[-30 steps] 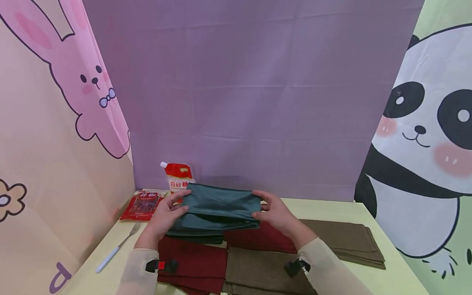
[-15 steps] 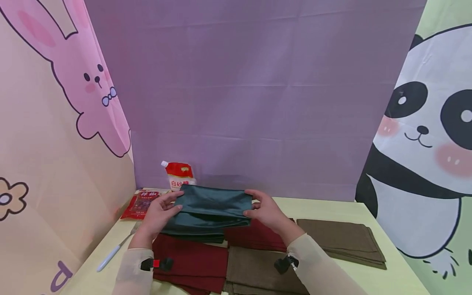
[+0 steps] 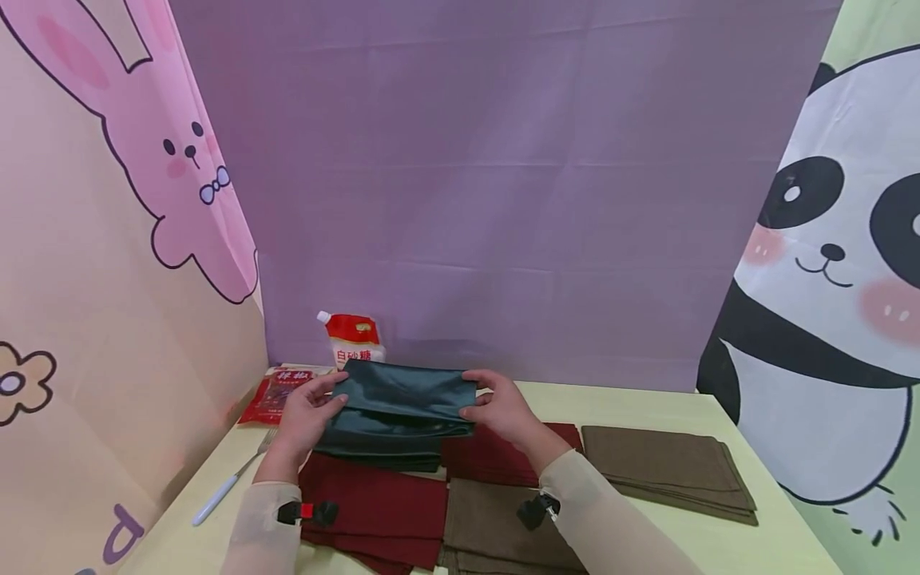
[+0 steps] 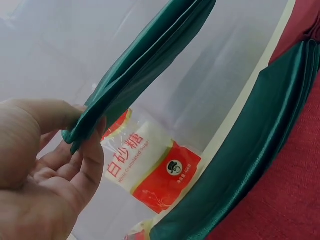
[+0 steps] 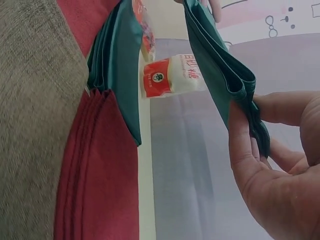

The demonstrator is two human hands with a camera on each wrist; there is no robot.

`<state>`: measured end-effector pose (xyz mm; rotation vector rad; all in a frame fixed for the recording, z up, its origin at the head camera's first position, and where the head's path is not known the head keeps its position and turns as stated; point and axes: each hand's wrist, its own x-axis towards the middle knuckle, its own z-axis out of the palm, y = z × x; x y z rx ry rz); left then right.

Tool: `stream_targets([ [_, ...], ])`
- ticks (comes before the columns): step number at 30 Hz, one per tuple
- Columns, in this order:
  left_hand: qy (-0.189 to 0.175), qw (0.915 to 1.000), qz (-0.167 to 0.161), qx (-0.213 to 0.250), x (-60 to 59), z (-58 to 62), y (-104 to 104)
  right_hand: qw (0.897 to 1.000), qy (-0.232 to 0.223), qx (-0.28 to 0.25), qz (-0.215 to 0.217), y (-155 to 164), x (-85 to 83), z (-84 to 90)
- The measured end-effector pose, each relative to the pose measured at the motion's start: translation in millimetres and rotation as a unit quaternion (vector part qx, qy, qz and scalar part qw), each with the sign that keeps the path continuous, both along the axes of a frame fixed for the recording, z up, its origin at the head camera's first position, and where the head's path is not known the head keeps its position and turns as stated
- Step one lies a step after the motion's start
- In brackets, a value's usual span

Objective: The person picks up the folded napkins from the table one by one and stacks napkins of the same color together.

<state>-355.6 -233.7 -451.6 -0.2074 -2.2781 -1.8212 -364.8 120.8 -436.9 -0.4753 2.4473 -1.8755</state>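
I have the folded green cloth pinched at both short ends and lifted just above the green stack, a little left of the frame's center. My left hand pinches its left end, thumb on top and fingers underneath; my right hand does the same at the right end, fingers curled round the bunched layers. Both grips are closed on the fabric, not loose.

To handle it well, I judge I should keep the two ends level and pull gently apart so the slippery, satin-like layers stay aligned; the right wrist view shows several folds stacked at the edge, and they could slide against each other if I ease my pinch. Keeping the thumbs flat on the top layer should stop it fanning out.

Around it: red cloths lie on the table below the green stack, brown cloths to the right and at lower center. Behind, at center left, stands a sugar pouch, with a red snack packet beside it and a fork near the left edge. The pouch stands close behind the cloth, possibly near enough to brush, though depth is hard to judge here.
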Motion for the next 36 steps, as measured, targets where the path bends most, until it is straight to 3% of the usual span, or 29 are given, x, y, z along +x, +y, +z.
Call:
stream_targets([
  [8,-0.022,0.9988,0.035,0.025,-8.1,-8.9,-1,1.000,-0.010,0.014,-0.017,-11,-4.2,-9.8],
  [14,-0.023,0.9982,0.047,0.027,-11.0,-13.6,-4,0.999,-0.019,0.027,0.011,-16,-5.7,-18.1],
  [22,-0.048,0.9972,0.057,-0.010,-11.5,-21.5,-7,0.998,-0.023,0.060,0.026,-22,-9.3,-23.8],
  [36,-0.039,0.9911,0.107,-0.068,-14.3,-34.8,-12,0.996,-0.031,0.080,0.024,-41,-18.4,-39.5],
])
